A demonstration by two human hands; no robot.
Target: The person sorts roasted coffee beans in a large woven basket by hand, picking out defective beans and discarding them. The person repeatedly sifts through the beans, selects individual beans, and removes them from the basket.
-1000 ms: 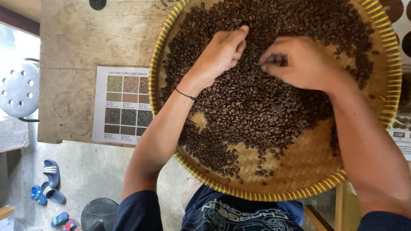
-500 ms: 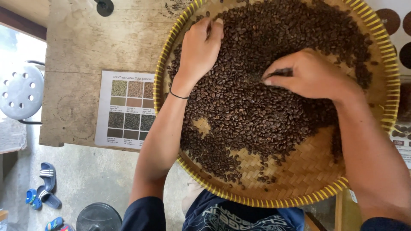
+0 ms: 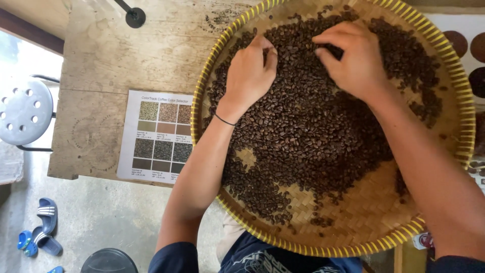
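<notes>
On the round woven tray [image 3: 457,76], the dark roasted beans [image 3: 313,136] lie directly under both hands, the left hand [image 3: 248,76] resting curled on them and the right hand [image 3: 353,58], farther from the tray's near rim, pinching a few beans.

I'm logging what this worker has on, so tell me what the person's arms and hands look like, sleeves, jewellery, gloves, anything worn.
Both hands are bare, no gloves or rings visible. The left hand has a thin black band around its wrist. The right hand shows nothing on its wrist. Both forearms are uncovered; dark navy short sleeves begin at the upper arms, at the bottom edge of the view.
</notes>
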